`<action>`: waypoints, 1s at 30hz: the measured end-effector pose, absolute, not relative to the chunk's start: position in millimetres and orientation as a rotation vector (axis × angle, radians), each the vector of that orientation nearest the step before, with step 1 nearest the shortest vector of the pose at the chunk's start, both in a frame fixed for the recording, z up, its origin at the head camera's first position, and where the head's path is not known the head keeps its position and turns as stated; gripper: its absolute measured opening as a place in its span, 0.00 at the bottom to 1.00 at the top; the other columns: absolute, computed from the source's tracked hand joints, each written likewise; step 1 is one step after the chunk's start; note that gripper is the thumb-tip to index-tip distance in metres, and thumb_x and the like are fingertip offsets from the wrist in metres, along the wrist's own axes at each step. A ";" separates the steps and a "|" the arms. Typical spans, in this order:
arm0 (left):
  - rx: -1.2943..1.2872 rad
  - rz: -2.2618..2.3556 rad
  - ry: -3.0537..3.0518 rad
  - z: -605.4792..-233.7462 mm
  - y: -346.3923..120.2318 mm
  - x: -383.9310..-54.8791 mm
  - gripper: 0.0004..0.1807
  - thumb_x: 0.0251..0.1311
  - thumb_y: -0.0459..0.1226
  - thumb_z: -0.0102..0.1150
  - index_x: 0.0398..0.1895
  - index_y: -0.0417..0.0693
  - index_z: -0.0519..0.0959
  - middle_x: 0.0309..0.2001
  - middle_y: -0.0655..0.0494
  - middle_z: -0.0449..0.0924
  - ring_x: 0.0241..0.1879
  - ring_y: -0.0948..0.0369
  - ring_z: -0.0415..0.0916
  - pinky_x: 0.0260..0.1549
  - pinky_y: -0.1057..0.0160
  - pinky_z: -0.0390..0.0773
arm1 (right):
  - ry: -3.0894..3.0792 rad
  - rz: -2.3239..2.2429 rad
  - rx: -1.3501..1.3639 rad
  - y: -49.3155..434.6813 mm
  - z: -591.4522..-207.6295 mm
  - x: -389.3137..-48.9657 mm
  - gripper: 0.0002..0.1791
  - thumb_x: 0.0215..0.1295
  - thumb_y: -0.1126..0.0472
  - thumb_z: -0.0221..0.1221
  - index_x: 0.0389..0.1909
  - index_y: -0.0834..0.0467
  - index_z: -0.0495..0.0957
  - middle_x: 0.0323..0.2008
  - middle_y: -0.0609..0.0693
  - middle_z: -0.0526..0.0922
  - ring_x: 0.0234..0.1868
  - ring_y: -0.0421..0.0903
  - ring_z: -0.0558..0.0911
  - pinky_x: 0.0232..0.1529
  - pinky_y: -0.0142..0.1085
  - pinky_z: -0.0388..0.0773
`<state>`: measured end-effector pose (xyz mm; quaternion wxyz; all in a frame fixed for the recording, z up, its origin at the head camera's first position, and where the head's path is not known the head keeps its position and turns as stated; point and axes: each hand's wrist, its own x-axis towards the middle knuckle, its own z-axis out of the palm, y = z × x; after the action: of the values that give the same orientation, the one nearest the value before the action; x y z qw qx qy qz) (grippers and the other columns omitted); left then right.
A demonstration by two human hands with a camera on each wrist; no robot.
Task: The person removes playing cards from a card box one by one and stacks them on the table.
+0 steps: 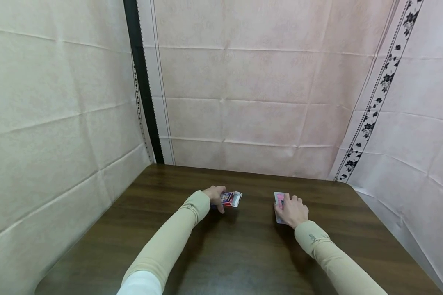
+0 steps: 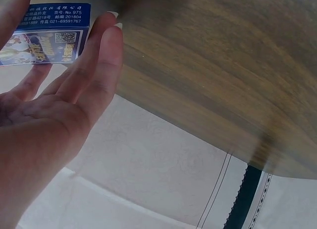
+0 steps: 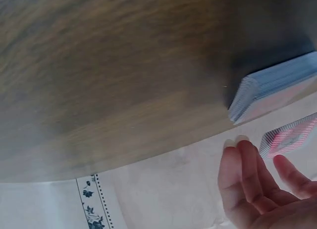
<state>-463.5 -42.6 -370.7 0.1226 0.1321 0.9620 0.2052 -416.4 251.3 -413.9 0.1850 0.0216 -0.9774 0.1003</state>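
My left hand (image 1: 215,196) grips a playing-card box (image 1: 227,199) by its left end, just over the table. The box's white open end faces right in the head view. Blue and printed sides of the box (image 2: 54,33) appear between the fingers (image 2: 106,51) in the left wrist view. Over to the right, my right hand (image 1: 293,210) pinches pink-backed playing cards (image 1: 279,200). From the right wrist, these held cards (image 3: 287,139) show apart from a thicker deck (image 3: 275,88) on the table. The right thumb's contact is hidden in that view.
The dark wooden table (image 1: 214,254) has a rounded far right corner. Pale cloth (image 1: 258,90) hangs behind it and along both sides. A floral border strip (image 1: 376,98) runs down at the right, and a dark strip (image 1: 144,82) at the left.
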 end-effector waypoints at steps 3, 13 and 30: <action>0.382 0.600 2.805 -371.4 -42.6 -464.7 0.37 0.42 0.37 0.77 0.59 0.49 0.70 0.50 0.48 0.75 0.49 0.54 0.71 0.55 0.52 0.71 | -2.770 0.265 0.039 252.8 -416.3 -416.4 0.31 0.62 0.43 0.56 0.50 0.66 0.70 0.39 0.68 0.78 0.41 0.65 0.76 0.35 0.60 0.74; 0.378 0.582 2.803 -374.0 -40.4 -467.2 0.38 0.41 0.37 0.78 0.59 0.50 0.70 0.50 0.49 0.75 0.48 0.54 0.71 0.54 0.53 0.71 | -2.802 0.144 0.043 248.5 -421.3 -413.5 0.28 0.60 0.46 0.58 0.49 0.66 0.72 0.38 0.68 0.80 0.37 0.63 0.77 0.32 0.57 0.73; 0.411 0.557 2.809 -366.8 -42.6 -457.5 0.38 0.43 0.37 0.77 0.60 0.49 0.69 0.51 0.49 0.74 0.49 0.55 0.70 0.52 0.55 0.72 | -2.883 0.051 0.033 244.5 -427.6 -415.7 0.28 0.63 0.45 0.57 0.47 0.68 0.75 0.37 0.68 0.80 0.36 0.63 0.78 0.32 0.56 0.74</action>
<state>-457.5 -42.6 -366.8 0.1241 0.1411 0.9635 0.1909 -415.7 244.5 -427.6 0.1284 0.0115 -0.9915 0.0175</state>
